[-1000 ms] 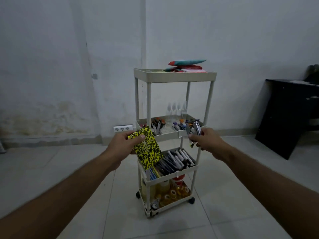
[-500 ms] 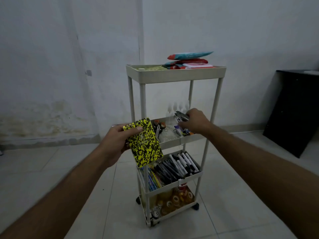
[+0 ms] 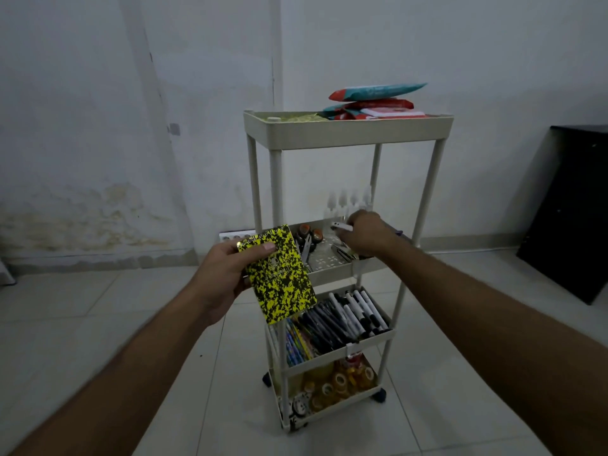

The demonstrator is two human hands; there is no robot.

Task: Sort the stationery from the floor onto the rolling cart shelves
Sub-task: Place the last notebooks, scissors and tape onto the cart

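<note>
A beige four-shelf rolling cart (image 3: 348,133) stands against the wall. My left hand (image 3: 223,274) grips a yellow-and-black speckled notebook (image 3: 279,274) by its top corner, in front of the cart's left posts. My right hand (image 3: 368,236) reaches into the second shelf (image 3: 332,273) and holds a small white and metal item (image 3: 342,227) over it, fingers curled around it. Scissors (image 3: 306,240) and metal tools lie on that shelf. Markers and pens (image 3: 342,319) fill the third shelf. Tape rolls (image 3: 332,383) sit on the bottom one.
Red and teal packets (image 3: 371,100) are stacked on the top shelf. A black cabinet (image 3: 569,209) leans at the right wall. A wall socket strip (image 3: 230,236) sits low behind the cart. The floor is pale tile (image 3: 98,317).
My right hand moved from the cart's front right up and into the second shelf with the small item. The notebook stayed in my left hand. The camera came closer to the cart.
</note>
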